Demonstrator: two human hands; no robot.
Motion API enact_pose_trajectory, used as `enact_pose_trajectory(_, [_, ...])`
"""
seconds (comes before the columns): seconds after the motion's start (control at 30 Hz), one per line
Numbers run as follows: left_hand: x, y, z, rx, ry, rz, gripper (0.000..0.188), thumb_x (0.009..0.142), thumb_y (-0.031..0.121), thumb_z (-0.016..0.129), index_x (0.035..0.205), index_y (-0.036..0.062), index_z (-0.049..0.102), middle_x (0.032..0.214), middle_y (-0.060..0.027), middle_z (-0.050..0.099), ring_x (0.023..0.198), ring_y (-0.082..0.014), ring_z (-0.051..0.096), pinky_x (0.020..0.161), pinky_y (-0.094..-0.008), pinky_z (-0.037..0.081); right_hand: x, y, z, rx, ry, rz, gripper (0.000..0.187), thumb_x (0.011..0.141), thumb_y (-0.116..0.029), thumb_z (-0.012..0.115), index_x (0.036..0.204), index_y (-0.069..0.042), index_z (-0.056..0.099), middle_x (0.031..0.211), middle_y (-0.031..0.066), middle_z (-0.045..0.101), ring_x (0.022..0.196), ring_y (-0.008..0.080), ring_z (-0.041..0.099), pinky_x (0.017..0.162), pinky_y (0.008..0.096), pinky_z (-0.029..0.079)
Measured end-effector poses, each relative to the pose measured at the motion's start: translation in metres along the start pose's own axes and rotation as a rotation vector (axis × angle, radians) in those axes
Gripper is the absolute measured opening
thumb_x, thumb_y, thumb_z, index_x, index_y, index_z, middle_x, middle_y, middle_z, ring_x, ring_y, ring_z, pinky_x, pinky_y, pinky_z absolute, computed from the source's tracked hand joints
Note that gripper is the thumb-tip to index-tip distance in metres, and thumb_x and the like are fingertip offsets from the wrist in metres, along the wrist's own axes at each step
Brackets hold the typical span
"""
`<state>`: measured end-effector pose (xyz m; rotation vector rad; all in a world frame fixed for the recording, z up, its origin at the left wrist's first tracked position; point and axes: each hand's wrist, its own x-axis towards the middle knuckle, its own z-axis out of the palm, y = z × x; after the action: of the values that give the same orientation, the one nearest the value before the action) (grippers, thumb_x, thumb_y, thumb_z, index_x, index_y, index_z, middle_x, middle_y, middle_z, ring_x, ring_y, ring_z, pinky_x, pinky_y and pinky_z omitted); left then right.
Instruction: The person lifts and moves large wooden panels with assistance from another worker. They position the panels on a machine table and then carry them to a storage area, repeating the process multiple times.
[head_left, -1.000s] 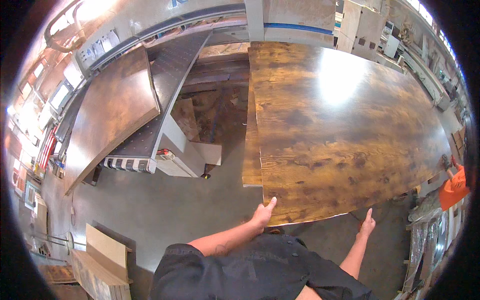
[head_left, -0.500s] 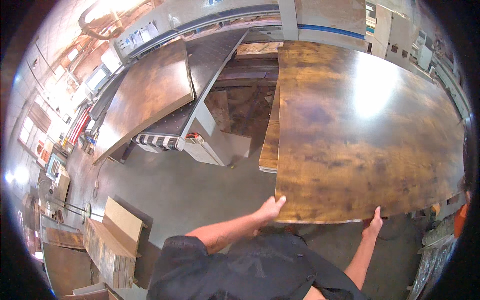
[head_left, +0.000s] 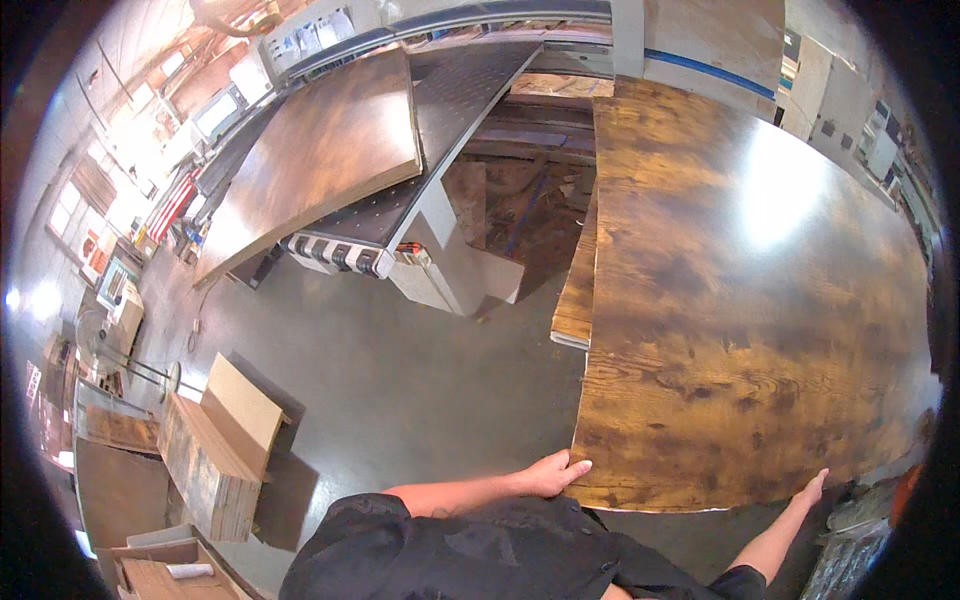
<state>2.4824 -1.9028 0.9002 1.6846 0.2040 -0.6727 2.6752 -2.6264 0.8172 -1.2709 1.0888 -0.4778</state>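
Observation:
A large, glossy sheet with a dark brown wood-grain face, a wood panel [head_left: 700,360], stretches away from me on the right. My left hand [head_left: 552,474] grips its near left corner, thumb on top and fingers hidden beneath. Farther right along the near edge, my right hand [head_left: 815,488] holds the same panel, its thumb over the rim and the other fingers out of sight underneath. Below the panel's left side, the edge of a stack of similar panels [head_left: 572,305] shows.
On the left, a brown board stack [head_left: 330,150] lies across a black perforated machine table [head_left: 455,100]. More boards [head_left: 210,460] stand on edge at the lower left, by an open cardboard box [head_left: 180,570]. Grey floor [head_left: 400,380] lies between. A pedestal fan [head_left: 95,330] stands far left.
The panel's near edge has come closer to me and lower in view. Both hands have moved with it, the right one farther to the right. The whole view has shifted a little.

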Motion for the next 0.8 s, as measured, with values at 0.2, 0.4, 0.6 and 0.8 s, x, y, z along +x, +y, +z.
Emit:
enact_pose_trajectory(0.2, [-0.015,-0.035,-0.008,-0.025,-0.040,0.113,0.066,0.105,0.054,0.052,0.122,-0.0093,0.057,0.105,-0.0197,0.068,0.095,-0.0277,0.064,0.086,-0.0423,0.052,0.013,0.025,-0.022,-0.313,0.280,-0.087,0.105,0.087,-0.073,0.066,0.135,0.019,0.053,0.143,0.0264,0.057,0.128,0.0360,0.057,0.110,0.0447,0.046])
enact_pose_trajectory(0.4, [-0.075,-0.019,-0.062,0.036,-0.067,-0.100,0.053,0.110,0.037,0.046,0.142,-0.0060,0.048,0.139,-0.0205,0.060,0.130,-0.0284,0.055,0.111,-0.0420,0.042,-0.057,0.045,-0.018,-0.274,0.205,-0.114,0.099,0.093,-0.070,0.059,0.133,0.021,0.054,0.143,0.0293,0.056,0.128,0.0406,0.057,0.110,0.0462,0.044])
enact_pose_trajectory(0.6, [-0.145,-0.027,-0.156,0.046,0.080,-0.020,0.058,0.107,0.044,0.050,0.142,-0.0029,0.051,0.135,-0.0181,0.062,0.126,-0.0268,0.056,0.108,-0.0404,0.044,-0.197,0.071,0.010,-0.410,0.257,-0.099,0.093,0.098,-0.066,0.052,0.130,0.021,0.056,0.139,0.0295,0.059,0.126,0.0405,0.059,0.109,0.0462,0.045])
enact_pose_trajectory(0.8, [-0.205,-0.102,-0.255,-0.044,0.249,-0.030,0.057,0.105,0.041,0.055,0.139,-0.0047,0.055,0.130,-0.0143,0.064,0.118,-0.0216,0.058,0.103,-0.0375,0.045,-0.437,0.114,0.041,-0.186,0.058,-0.043,0.076,0.097,-0.055,0.051,0.125,0.015,0.061,0.122,0.0194,0.068,0.106,0.0312,0.066,0.091,0.0470,0.053])
